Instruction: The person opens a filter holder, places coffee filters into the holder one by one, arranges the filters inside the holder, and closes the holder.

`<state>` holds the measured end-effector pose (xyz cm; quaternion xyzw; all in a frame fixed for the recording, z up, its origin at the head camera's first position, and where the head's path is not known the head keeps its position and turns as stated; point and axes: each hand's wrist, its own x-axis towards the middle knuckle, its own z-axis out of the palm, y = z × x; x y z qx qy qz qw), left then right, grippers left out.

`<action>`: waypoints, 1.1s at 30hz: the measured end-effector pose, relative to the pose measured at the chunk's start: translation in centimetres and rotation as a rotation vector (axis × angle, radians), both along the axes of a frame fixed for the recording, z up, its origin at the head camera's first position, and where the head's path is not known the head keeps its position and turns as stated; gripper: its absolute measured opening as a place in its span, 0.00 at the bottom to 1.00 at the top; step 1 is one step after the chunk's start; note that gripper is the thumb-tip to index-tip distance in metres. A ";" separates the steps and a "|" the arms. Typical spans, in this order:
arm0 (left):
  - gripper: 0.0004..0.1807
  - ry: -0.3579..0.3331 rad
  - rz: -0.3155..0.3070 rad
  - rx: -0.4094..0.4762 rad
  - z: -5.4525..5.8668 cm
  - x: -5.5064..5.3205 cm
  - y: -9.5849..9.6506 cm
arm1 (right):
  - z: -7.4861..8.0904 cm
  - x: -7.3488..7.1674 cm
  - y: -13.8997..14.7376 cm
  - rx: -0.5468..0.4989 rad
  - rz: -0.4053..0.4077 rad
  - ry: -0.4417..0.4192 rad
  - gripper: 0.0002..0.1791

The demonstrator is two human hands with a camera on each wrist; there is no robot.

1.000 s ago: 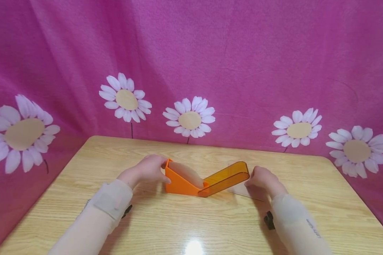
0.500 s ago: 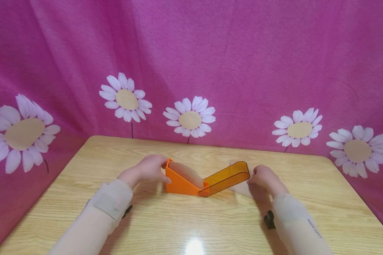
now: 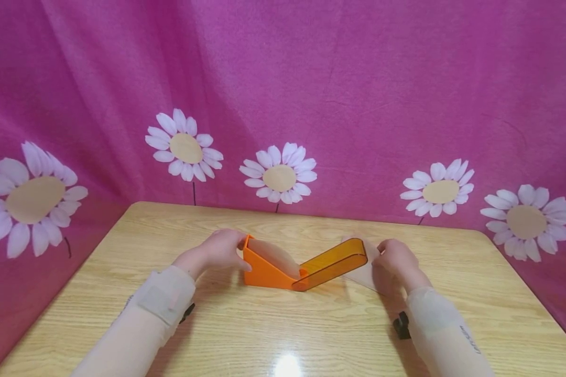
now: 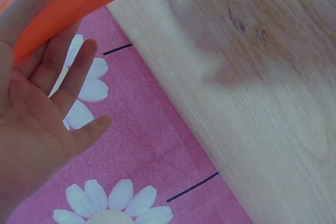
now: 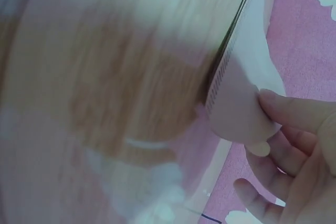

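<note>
An orange wedge-shaped box [image 3: 266, 272] stands on the wooden table, its see-through amber lid [image 3: 335, 262] tipped open to the right. Brown paper coffee filters [image 3: 274, 255] show inside. My left hand [image 3: 221, 251] grips the box's tall left end, thumb on the near side; in the left wrist view the thumb lies along the orange wall [image 4: 79, 9], other fingers spread. Right of the lid, my right hand [image 3: 397, 262] pinches a coffee filter [image 3: 367, 275] by its edge. In the right wrist view this filter [image 5: 241, 98] has a crimped seam and bends near the thumb.
The light wooden table [image 3: 245, 335] ends at a pink cloth [image 3: 358, 104] printed with white daisies, which hangs along the back and sides. The raised lid stands between the box and my right hand. Each wrist wears a beige band.
My right hand has shifted a little to the right and back with the coffee filter, and more of the filter shows beside the lid. My left hand and the box stay put.
</note>
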<state>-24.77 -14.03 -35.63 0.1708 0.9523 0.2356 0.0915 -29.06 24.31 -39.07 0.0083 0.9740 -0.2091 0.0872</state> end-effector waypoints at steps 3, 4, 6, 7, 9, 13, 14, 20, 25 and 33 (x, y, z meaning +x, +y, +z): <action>0.20 0.004 -0.001 -0.001 0.0 0.0 0.0 | 0.0 0.1 0.2 -0.003 -0.013 0.009 0.14; 0.20 0.003 0.001 -0.001 -0.1 0.0 0.0 | 0.0 0.1 0.3 -0.007 -0.017 0.008 0.12; 0.20 0.002 0.003 -0.001 -0.1 0.0 -0.1 | 0.0 0.1 0.6 -0.010 -0.026 0.012 0.12; 0.20 0.000 0.006 0.000 -0.1 0.0 -0.1 | 0.0 0.1 0.7 -0.012 -0.028 0.006 0.12; 0.21 -0.001 0.008 0.001 -0.1 0.0 -0.1 | 0.3 0.1 0.9 -0.018 -0.029 -0.011 0.12; 0.21 -0.001 0.007 -0.001 -0.1 0.0 -0.1 | 1.2 0.0 1.5 -0.028 0.031 0.015 0.12; 0.20 -0.003 0.010 0.002 -0.1 0.0 -0.1 | 1.4 0.0 1.6 -0.044 0.053 0.028 0.11; 0.20 0.004 0.003 0.004 -0.1 0.0 -0.1 | 2.3 -0.5 3.0 -0.169 0.144 0.064 0.08; 0.21 0.005 0.001 0.002 0.0 0.0 -0.1 | 4.2 0.2 2.7 -0.160 0.126 0.071 0.11; 0.21 -0.014 0.013 0.016 0.0 0.1 0.0 | 6.1 1.0 1.8 -0.168 0.137 0.130 0.14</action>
